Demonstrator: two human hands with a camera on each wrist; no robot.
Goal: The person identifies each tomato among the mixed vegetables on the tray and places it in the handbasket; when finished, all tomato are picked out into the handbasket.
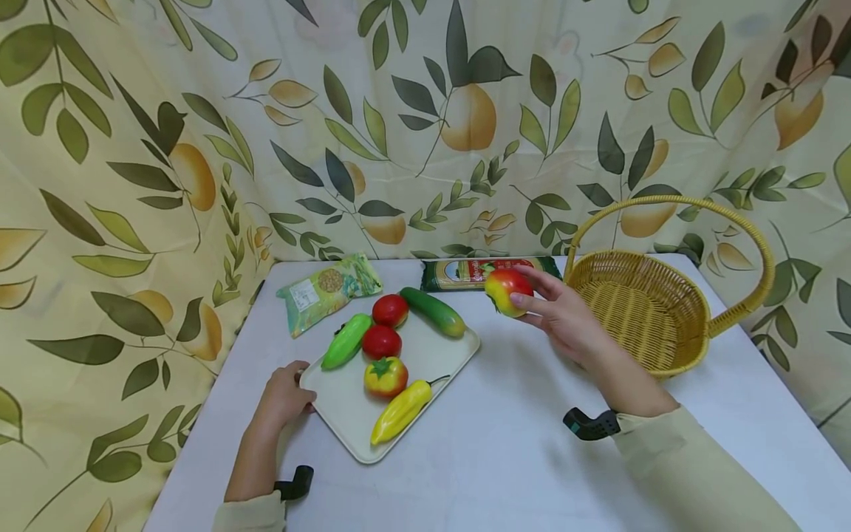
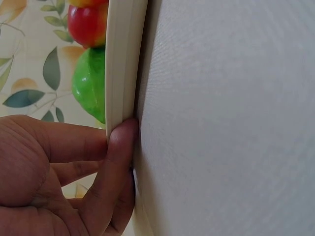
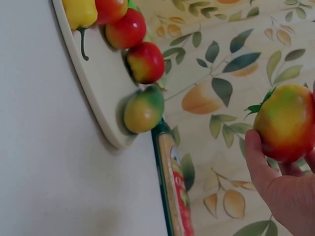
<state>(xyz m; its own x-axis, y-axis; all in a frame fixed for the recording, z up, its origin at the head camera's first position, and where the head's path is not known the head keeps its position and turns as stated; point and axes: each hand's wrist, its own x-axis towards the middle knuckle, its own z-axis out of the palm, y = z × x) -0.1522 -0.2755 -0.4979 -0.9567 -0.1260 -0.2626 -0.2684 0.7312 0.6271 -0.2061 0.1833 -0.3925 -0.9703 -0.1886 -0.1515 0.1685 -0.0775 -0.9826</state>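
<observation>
My right hand (image 1: pixel 564 316) holds a red and yellow toy tomato (image 1: pixel 508 291) in the air, left of the basket. Its green leafy top shows in the right wrist view, where fingers wrap the tomato (image 3: pixel 287 123). My left hand (image 1: pixel 284 395) pinches the left rim of a white tray (image 1: pixel 346 421); in the left wrist view, thumb and fingers clasp that rim (image 2: pixel 123 64). On the tray lie a green pepper (image 1: pixel 347 341), two red tomatoes (image 1: pixel 382 345), a yellow-red tomato (image 1: pixel 385 377), a yellow pepper (image 1: pixel 402 411) and a cucumber (image 1: pixel 433 312).
A yellow wicker basket (image 1: pixel 698 314) with a tall arched handle stands at the right. Behind the tray lie a green food bag (image 1: pixel 329 293) and a long dark green packet (image 1: pixel 459 273). A leaf-patterned curtain (image 1: pixel 425 185) hangs along the back of the white table (image 1: pixel 505 458).
</observation>
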